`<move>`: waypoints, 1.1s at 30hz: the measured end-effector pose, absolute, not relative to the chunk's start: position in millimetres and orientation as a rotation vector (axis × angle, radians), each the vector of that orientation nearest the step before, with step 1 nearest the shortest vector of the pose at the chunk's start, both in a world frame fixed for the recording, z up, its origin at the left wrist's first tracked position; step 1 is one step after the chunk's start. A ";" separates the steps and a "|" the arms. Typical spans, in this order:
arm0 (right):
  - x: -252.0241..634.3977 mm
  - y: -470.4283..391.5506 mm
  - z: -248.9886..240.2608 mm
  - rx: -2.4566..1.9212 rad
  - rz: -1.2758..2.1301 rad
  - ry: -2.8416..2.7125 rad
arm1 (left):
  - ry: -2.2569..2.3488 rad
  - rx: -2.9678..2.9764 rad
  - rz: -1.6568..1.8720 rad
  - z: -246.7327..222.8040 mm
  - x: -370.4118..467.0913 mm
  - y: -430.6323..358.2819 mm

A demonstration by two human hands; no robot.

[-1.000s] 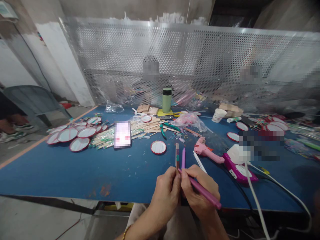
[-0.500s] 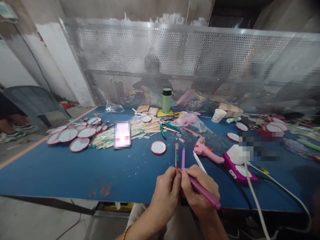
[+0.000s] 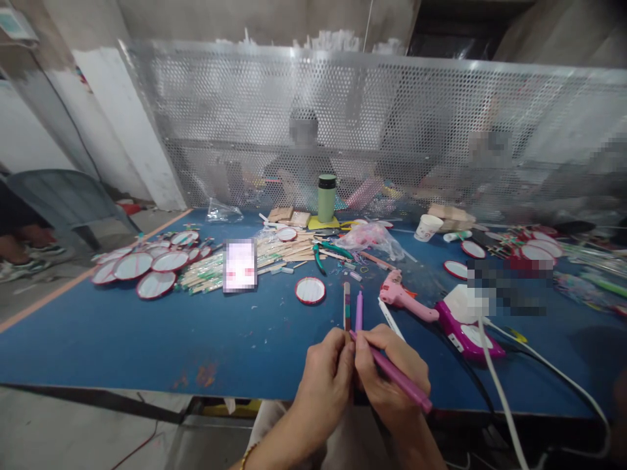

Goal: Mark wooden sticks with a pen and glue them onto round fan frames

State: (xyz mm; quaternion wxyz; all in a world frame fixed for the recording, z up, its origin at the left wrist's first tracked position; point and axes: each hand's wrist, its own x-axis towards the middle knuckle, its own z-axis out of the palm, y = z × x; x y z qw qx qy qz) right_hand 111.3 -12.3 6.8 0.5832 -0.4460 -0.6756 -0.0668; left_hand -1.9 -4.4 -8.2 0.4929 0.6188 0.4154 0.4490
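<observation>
My left hand (image 3: 327,369) is closed around the lower end of a thin wooden stick (image 3: 347,307) with coloured bands along it. My right hand (image 3: 394,369) grips a purple marker pen (image 3: 399,378) like a pencil, its tip against the stick between the two hands. A purple pen cap (image 3: 360,310) points away from me just beyond my right fingers; its lower end is hidden. To the right lies a white pen (image 3: 390,318), partly behind my right hand. A small round white disc with a red rim (image 3: 310,290) lies flat beyond my left hand.
A pink glue gun (image 3: 406,297) and a magenta power strip (image 3: 467,333) with cables lie at right. Red-rimmed discs (image 3: 132,266) and wooden sticks (image 3: 206,267) pile up at left. Farther back are green-handled pliers (image 3: 320,258), a green flask (image 3: 326,199), a paper cup (image 3: 428,227) and a perforated metal screen (image 3: 235,98).
The camera view has shifted very slightly. Both hands keep the same hold, with the marker tip still at the stick; a person behind the screen has moved a little.
</observation>
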 end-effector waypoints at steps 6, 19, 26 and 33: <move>112.5 -13.6 5.1 -1.035 -0.186 -1.509 | 0.901 1.430 1.028 -3.8 -2.0 -5.0; 113.0 -16.3 3.7 -1.022 -0.138 -1.522 | 0.892 1.418 1.017 -0.8 -3.3 -5.6; 112.4 -15.3 3.7 -0.983 -0.120 -1.556 | 0.888 1.430 1.026 -2.5 -3.0 -4.9; 111.3 -15.1 5.8 -0.980 -0.127 -1.573 | 0.932 1.465 1.020 -8.3 -3.8 -3.9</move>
